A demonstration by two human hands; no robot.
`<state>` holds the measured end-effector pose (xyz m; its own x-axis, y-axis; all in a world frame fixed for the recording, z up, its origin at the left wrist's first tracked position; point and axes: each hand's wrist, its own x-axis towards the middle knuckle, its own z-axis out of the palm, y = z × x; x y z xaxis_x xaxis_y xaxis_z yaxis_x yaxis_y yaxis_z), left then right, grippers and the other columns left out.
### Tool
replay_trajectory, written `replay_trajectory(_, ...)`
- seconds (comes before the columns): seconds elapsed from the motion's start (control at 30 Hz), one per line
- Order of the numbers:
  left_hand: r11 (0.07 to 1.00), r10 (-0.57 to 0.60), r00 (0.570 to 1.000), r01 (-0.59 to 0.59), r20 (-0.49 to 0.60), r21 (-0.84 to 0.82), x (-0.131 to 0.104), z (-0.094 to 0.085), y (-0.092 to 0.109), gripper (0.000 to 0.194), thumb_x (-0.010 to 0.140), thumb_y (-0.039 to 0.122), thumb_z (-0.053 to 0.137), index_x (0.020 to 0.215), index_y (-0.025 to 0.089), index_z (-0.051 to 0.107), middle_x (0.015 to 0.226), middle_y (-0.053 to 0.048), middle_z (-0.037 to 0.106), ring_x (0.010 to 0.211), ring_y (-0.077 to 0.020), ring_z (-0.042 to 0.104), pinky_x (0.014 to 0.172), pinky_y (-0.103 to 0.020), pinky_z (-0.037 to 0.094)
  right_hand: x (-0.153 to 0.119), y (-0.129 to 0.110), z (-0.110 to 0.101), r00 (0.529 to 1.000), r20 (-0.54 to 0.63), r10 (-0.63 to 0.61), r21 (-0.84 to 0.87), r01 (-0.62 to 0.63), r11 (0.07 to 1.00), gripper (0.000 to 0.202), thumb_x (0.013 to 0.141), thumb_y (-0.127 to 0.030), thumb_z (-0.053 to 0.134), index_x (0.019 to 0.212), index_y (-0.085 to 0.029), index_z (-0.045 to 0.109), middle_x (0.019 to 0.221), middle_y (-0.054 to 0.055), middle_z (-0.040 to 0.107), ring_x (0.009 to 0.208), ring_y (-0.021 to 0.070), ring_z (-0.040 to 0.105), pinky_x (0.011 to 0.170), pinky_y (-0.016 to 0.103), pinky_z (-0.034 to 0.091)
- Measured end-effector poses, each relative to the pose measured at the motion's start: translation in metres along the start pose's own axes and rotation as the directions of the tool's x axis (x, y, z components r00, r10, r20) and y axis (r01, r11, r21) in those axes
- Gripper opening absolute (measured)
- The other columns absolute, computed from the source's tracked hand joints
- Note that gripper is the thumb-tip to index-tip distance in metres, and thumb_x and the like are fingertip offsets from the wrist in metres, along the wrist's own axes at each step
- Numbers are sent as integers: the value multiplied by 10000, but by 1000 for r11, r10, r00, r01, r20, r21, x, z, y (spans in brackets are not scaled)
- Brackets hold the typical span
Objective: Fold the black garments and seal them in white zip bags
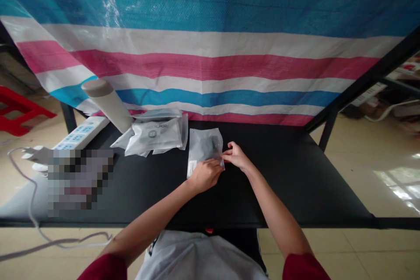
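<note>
A frosted plastic bag (199, 140) with a dark item inside lies flat on the black surface in front of me. A small white label shows at its lower left corner. My left hand (206, 176) rests on the bag's lower edge with its fingers curled closed against it. At the bag's right edge, the thumb and fingers of my right hand (237, 157) are pinched together on the plastic. The fingertips of both hands are close to each other, and the exact grip of the left fingers is partly hidden.
Several packed white plastic bags (155, 134) lie in a pile to the left. Behind them a white bottle (110, 105) leans beside a power strip (80, 133) with a plug and cable. A blurred-out object (82, 179) lies front left. A striped sheet (210, 43) hangs behind.
</note>
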<state>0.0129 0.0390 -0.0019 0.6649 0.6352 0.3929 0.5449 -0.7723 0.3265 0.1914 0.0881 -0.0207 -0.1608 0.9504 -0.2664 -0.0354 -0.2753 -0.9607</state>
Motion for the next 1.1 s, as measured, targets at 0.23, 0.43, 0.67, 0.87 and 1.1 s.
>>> replay_trajectory(0.23,987,-128,967,102,-219,-126,-1,-2,3,183,919,176,519,879,195,697,858,-40,718,759,-148,668,699,-260,518,-10,-17,-10,996,90,-25,-83,32,996,568,621,-408,802,930,-240,356,592,-66,646,498,137,612,487,242,492)
replay_trajectory(0.43,993,-111,979,103,-172,-56,-3,3,-6,186,924,170,513,889,192,694,843,-39,714,767,-156,668,684,-258,511,-13,-9,2,987,161,-27,-63,38,997,490,672,-373,737,923,-245,336,530,-100,597,444,119,569,462,216,452)
replay_trajectory(0.67,998,38,991,-44,-125,-47,-9,7,14,214,934,155,483,912,188,693,852,-46,724,754,-158,662,674,-276,522,0,1,-2,998,-52,-24,10,24,1000,493,607,-313,730,885,-253,328,542,-111,570,451,124,562,478,248,482)
replay_trajectory(0.87,971,215,975,-220,-64,-96,-19,17,31,239,930,140,472,932,191,706,911,-57,742,763,-143,679,680,-279,552,10,0,-25,941,-325,-94,62,120,991,461,592,-348,729,848,-249,358,579,-98,532,491,125,548,480,253,480)
replay_trajectory(1.1,973,149,981,-168,-128,-158,-11,16,21,232,942,174,499,889,211,721,920,-34,755,826,-142,695,757,-291,574,-6,-3,-15,949,-313,-46,43,62,997,423,628,-411,762,900,-226,497,679,-26,594,553,154,587,461,258,469)
